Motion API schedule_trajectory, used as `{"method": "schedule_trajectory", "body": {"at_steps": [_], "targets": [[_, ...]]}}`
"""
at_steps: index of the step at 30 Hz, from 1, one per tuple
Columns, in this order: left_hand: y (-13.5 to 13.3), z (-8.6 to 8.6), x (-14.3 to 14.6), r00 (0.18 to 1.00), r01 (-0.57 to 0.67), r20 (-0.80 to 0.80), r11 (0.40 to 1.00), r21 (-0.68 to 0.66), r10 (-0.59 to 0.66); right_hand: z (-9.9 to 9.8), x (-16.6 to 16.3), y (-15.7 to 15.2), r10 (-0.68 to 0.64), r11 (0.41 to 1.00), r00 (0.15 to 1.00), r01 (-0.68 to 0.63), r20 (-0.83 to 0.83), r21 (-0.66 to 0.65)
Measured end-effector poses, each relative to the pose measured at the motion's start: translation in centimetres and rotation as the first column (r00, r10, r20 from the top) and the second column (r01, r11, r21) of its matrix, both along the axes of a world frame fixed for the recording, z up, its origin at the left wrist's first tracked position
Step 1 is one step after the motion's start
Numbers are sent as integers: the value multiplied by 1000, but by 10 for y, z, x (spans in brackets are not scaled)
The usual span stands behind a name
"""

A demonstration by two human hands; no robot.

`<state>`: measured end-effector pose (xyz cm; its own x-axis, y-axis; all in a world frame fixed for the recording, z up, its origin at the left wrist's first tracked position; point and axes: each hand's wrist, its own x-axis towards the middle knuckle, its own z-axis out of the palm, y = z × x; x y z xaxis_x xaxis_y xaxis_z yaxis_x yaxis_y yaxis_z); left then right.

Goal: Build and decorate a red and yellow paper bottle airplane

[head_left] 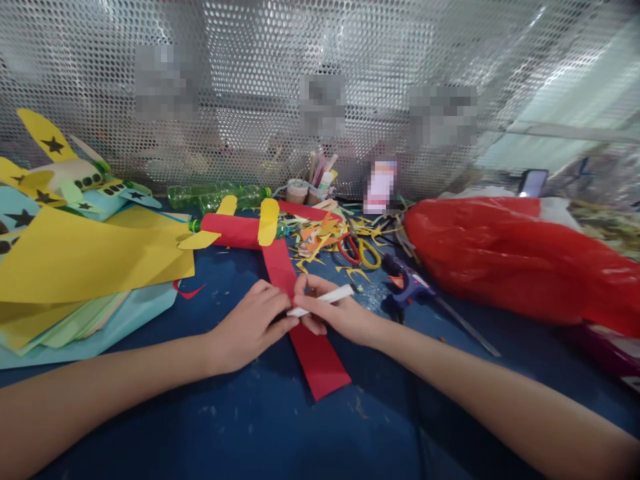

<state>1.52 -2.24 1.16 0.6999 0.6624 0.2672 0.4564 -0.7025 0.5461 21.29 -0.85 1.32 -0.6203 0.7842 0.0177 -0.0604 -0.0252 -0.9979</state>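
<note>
Right hand [345,320]: fingers closed around a slim white marker [327,297]. Left hand [250,327]: fingers bunched at a long, flat red paper strip [323,363]; from where I stand, I cannot tell whether they pinch it. Caution: slack left-hand pressure could let the strip skew, pulling the marker off line. The strip passes beneath both hands' fingers, its near end lying on the dark blue worktop [225,427]; near its far end lies a red-wrapped bottle model with yellow wings [237,230].
</note>
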Motion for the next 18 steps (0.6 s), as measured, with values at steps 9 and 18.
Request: {"method": "schedule_trajectory", "body": {"at_steps": [9,18], "targets": [[-1,-3,1,999,-28,-26,999,25,29,-2,-1,0,-101,994,993,103,-53,33],[-4,14,0,992,104,88,982,-159,-91,13,5,1,14,989,1000,-11,-16,148]]}}
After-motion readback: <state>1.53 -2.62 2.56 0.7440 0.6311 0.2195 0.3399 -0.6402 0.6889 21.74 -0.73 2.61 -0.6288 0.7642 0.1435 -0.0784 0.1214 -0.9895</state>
